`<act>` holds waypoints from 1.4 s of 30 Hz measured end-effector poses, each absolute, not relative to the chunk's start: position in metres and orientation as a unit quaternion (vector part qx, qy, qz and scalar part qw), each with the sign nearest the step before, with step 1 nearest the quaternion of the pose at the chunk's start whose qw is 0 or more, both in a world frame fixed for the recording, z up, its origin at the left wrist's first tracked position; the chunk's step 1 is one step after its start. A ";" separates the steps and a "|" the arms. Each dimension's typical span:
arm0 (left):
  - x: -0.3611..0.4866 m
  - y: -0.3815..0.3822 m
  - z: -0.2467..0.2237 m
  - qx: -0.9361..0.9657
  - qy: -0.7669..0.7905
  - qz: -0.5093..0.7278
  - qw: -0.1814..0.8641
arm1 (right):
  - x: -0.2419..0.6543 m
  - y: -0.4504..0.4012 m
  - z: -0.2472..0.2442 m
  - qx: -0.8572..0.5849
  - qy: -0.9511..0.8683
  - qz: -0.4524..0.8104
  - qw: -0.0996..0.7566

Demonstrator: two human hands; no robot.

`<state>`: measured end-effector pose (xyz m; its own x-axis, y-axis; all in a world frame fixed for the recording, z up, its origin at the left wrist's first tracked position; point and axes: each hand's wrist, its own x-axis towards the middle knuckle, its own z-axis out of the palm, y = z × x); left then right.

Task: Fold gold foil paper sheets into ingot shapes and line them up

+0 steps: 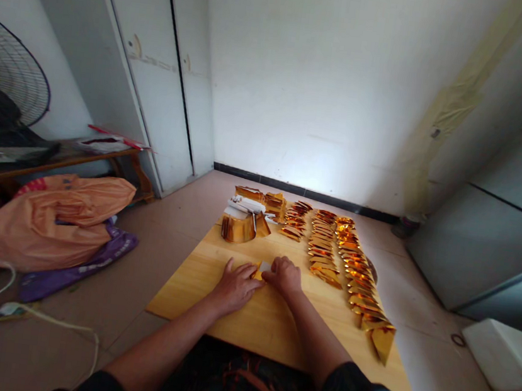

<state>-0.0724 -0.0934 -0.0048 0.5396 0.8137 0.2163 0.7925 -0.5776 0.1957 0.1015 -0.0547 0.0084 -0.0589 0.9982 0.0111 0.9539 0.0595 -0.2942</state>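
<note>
A small piece of gold foil paper with a pale patch lies between my hands, low over the wooden board. My left hand grips its left side, the fingers close together and the thumb low. On the right side, my right hand is curled closed with its fingertips on the paper. Beyond my hands stand curved stacks of gold foil sheets beside white rolled paper. Folded gold foil pieces run in rows to the right, including a middle row and a longer right row.
A fan stands on a low wooden bench at left, with an orange bag and a purple bag on the floor. A pale cable lies nearby. At right are a white box and a grey cabinet-like appliance.
</note>
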 end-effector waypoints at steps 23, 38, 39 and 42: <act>-0.068 -0.095 -0.007 0.868 0.466 0.167 0.039 | 0.125 -0.048 -0.003 -0.636 -0.736 0.175 0.153; -0.069 -0.073 -0.003 0.842 0.490 0.218 0.060 | 0.114 -0.102 -0.001 -0.514 -0.844 0.045 0.148; -0.069 -0.073 -0.003 0.841 0.491 0.221 0.063 | 0.112 -0.105 -0.001 -0.510 -0.846 0.047 0.150; -0.069 -0.073 -0.005 0.835 0.494 0.232 0.068 | 0.108 -0.111 -0.002 -0.495 -0.851 0.063 0.163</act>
